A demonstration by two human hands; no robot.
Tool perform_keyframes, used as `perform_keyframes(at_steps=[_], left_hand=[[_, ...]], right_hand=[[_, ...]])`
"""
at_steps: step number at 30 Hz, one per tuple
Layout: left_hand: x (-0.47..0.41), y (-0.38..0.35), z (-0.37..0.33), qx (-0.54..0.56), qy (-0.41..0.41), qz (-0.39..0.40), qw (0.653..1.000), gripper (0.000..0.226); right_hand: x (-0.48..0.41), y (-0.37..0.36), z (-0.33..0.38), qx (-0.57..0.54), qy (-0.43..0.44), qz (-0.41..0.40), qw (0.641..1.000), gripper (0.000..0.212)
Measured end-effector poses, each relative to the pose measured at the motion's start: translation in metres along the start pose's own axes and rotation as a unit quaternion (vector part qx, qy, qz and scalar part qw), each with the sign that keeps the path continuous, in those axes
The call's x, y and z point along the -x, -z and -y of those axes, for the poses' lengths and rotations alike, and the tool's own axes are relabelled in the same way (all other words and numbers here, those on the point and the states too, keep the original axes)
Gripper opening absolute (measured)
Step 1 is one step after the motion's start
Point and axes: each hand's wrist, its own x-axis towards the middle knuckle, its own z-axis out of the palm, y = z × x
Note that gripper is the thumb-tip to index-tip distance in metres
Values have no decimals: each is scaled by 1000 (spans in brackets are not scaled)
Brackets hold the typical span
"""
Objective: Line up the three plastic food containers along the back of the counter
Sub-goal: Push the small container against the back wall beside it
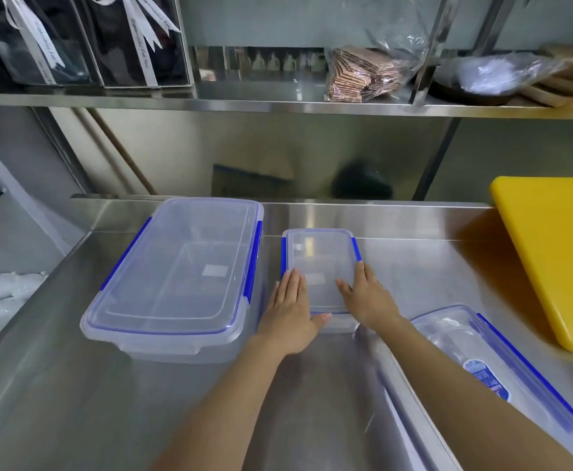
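While both hands press flat against a small clear plastic food container with blue side clips (pixel 319 266), it sits mid-worktop, just right of a large clear lidded container with blue clips (pixel 176 270) already close to the back edge of the stainless steel worktop (pixel 74 402). The left hand (pixel 290 314) lies open along the small box's left side, thumb hooked at its near corner; the right hand (pixel 366 297) rests open on the lid's right edge. Neither grip closes round it: palms steer rather than clasp. A third clear container bearing a blue label (pixel 475 368) waits at the near right, partly under the right forearm. Pushed unevenly, the small box could skew or knock its big neighbour; the forearm could nudge the labelled one. All three containers appear empty. A yellow plastic cutting board (pixel 556 253) lies at the right.
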Motion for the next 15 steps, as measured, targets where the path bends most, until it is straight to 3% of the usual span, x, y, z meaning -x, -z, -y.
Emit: perform_keyframes(at_steps=[9,15], left_hand=[[-36,20,0,15,29,38,999,82],[-36,10,-4,-37,43,-15,998,73]], right_hand=[[-35,1,6,52,-26,9,998,64],[-38,9,9,76,-29,19,997,64]])
